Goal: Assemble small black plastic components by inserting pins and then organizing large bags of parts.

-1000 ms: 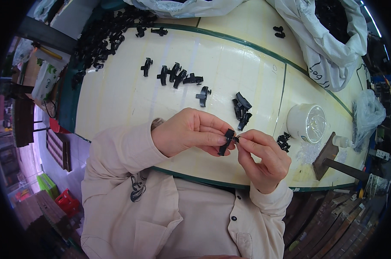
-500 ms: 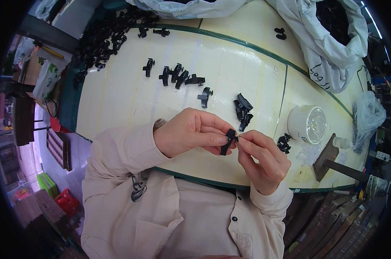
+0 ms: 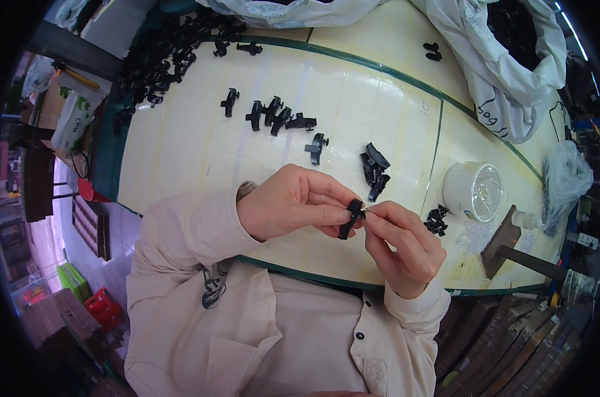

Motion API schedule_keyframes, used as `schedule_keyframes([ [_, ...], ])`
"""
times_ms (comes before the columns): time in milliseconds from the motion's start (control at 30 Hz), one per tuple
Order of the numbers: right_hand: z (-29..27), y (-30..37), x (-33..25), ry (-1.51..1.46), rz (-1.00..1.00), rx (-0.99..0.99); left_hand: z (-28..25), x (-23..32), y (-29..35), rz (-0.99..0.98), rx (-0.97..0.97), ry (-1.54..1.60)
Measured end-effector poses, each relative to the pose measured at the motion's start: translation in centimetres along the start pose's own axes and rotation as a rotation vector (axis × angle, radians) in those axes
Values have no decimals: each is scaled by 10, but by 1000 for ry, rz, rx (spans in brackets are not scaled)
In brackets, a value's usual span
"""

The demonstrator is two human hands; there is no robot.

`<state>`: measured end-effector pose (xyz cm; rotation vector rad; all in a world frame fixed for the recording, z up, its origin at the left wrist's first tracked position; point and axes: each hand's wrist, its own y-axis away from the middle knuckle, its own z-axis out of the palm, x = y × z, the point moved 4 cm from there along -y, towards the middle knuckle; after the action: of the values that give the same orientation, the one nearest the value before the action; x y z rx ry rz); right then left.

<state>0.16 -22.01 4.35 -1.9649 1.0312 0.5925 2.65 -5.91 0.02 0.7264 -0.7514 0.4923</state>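
Observation:
Near the front edge of the table, my left hand [image 3: 293, 202] pinches a small black plastic clamp-like part [image 3: 349, 221] between thumb and fingers. My right hand [image 3: 406, 248] meets it from the right, thumb and forefinger pinched at the part's side; whatever tiny piece sits between those fingertips is too small to make out. Beyond my hands lie several similar black plastic parts [image 3: 271, 114] in a loose row, one single part [image 3: 317, 148] nearer to me, and a small cluster [image 3: 375, 171] of them just past my right hand.
A large heap of black parts [image 3: 157, 66] covers the far left. To the right stand a white round tub [image 3: 472, 190], a little pile of tiny black pieces [image 3: 436, 220], a metal plate on a bar [image 3: 502, 241] and a small white bottle [image 3: 526, 220]. White sacks [image 3: 511, 99] sit behind.
Both hands stay together on the black part, with almost no movement. The whole view has shifted very slightly.

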Motion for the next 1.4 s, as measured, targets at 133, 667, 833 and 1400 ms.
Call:
schedule_keyframes([
  [133, 2, 1, 1, 53, -82, -53, 0, -1, 0, 29, 24, -48],
  [667, -56, 28, 22, 292, 285, 422, -13, -14, -6, 69, 267, -143],
  [833, -67, 52, 35, 486, 543, 90, -40, -10, -9, 210, 506, -467],
  [1400, -29, 47, 14, 216, 370, 227, 22, -15, -9, -49, -45, -260],
])
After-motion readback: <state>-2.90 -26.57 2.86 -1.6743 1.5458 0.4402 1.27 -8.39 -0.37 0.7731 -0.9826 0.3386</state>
